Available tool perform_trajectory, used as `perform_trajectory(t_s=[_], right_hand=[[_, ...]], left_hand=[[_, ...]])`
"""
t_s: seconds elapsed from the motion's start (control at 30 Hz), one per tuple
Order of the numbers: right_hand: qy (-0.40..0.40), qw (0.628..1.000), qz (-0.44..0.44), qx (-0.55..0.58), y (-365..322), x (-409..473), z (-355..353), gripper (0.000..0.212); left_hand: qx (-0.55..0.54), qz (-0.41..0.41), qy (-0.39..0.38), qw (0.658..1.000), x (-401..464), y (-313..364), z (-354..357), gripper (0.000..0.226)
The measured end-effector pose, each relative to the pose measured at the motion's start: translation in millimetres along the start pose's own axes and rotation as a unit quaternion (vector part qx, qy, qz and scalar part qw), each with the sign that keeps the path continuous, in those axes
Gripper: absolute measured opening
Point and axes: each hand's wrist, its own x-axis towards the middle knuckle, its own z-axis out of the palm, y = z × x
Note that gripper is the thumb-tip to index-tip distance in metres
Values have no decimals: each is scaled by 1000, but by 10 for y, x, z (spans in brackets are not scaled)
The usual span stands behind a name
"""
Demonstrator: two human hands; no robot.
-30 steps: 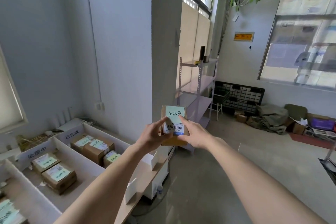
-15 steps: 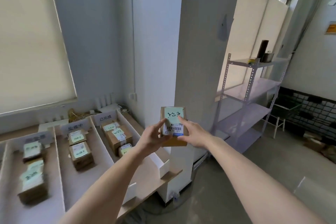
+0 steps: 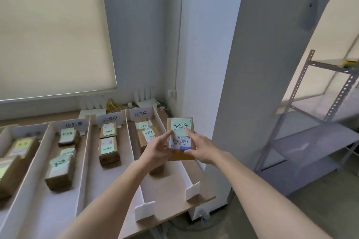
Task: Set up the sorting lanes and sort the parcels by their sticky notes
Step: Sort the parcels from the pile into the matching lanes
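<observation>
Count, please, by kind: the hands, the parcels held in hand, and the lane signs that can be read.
Hands: 2 (left hand, right hand)
Held parcel: 1
Readable lane signs: 3
Total: 6

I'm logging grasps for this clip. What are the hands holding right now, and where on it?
Both hold one cardboard parcel with a green sticky note: the left hand grips its left edge, the right hand its right edge.
</observation>
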Motion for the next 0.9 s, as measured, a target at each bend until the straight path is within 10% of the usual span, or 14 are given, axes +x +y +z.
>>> perform_trajectory(t_s=[0.9], right_hand=[[-265,964,-36,10,1154,1739,2097,95]], left_hand=[[-16,-293,-18,956,96,-2290,1328,86]])
